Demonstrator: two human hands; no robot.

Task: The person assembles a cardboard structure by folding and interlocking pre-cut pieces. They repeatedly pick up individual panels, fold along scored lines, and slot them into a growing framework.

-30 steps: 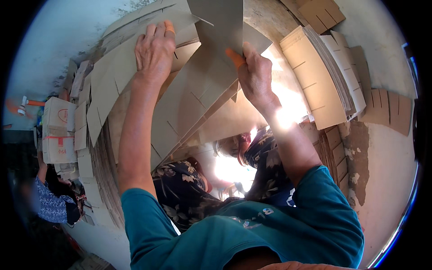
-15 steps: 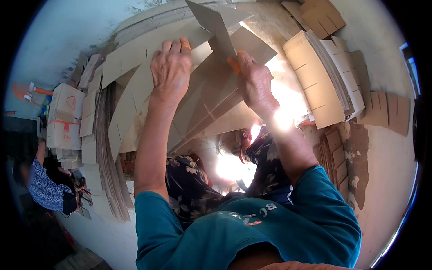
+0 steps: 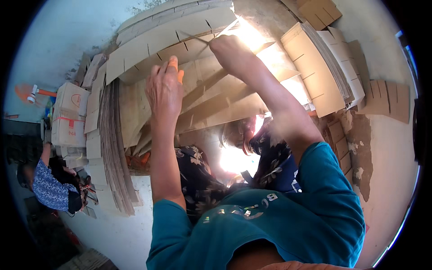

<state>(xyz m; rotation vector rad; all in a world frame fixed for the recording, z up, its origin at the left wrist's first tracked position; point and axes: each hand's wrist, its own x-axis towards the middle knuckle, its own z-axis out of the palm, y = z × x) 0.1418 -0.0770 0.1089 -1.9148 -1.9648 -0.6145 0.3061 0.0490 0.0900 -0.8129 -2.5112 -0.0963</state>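
My right hand (image 3: 231,53) has reached to the far slotted sheets, its fingers closed on a thin cardboard divider (image 3: 196,38) seen nearly edge-on. The grip itself is partly hidden by the back of the hand. Nearer and to the left, my left hand (image 3: 165,85) hovers over the boards with fingers loosely apart and nothing visible in them. Orange covers wrap its thumb and index finger. Below both hands lie loose brown cardboard sheets (image 3: 216,108), blurred and fanned across my lap side. Behind them stands a long row of slotted cardboard dividers (image 3: 162,38).
Stacked slotted cardboard (image 3: 310,72) leans at the right, with more sheets (image 3: 387,101) against the wall. At left are a tall cardboard stack (image 3: 110,144) and a taped carton (image 3: 69,114). Another person in a blue patterned top (image 3: 49,186) is at far left.
My right hand has swung up and left to the far row, and the upright board it held has tilted down. My left hand has drawn back slightly, off the sheet, its fingers loosening.
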